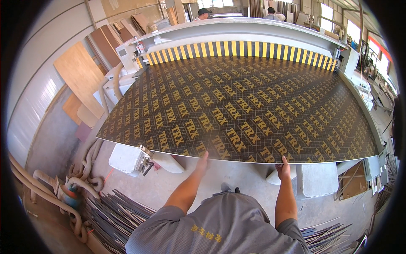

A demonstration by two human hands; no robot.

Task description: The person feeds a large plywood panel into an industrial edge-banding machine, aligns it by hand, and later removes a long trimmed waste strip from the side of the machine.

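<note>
A large dark panel point(237, 106), covered in a repeated gold print and thin grid lines, lies flat on the panel saw in front of me. Its pale near edge bows across the view. My left hand point(203, 161) holds that edge a little left of its middle, thumb on top and the fingers mostly hidden underneath. Further right, my right hand point(283, 167) grips the same edge, thumb upward, the other fingers curled below it. The panel's far side reaches the yellow-and-black striped strip point(237, 49) under the saw's white beam point(249, 26).
A metal clamp fitting point(146, 158) juts out below the panel at left. Ridged hoses point(80, 186) run along the left floor. Thin offcut strips point(118, 216) lie piled there, with more strips point(327, 237) at right. Boards point(78, 74) lean on the wall. Two people point(204, 14) stand beyond the beam.
</note>
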